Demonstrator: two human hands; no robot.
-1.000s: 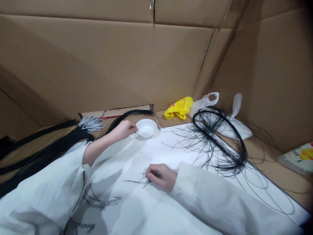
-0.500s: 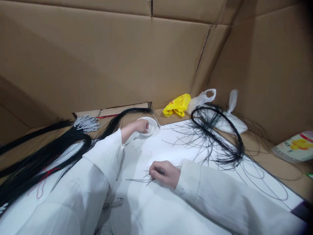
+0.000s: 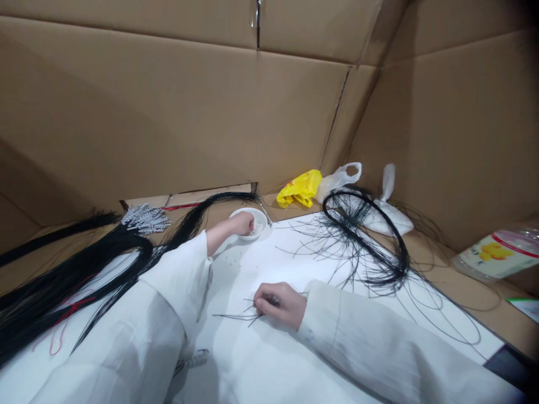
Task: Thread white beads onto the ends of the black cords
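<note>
My left hand reaches into a small white bowl, its fingers pinched together. Small pale bits lie in the bowl, and what the fingertips hold is too small to make out. Nearer to me, my right hand is closed on thin black cords, whose ends stick out to the left over the white tabletop. A few tiny pale bits are scattered on the table between the bowl and my right hand.
Black cord bundles, one with a grey-white beaded-looking end, lie left. A loose black coil is at right. Behind stand a yellow bag, a tied white bag and a plastic container. Cardboard walls enclose the table.
The view has shifted slightly, so things sit a little lower and further left. My left hand stays in the bowl, and my right hand still holds the cords.
</note>
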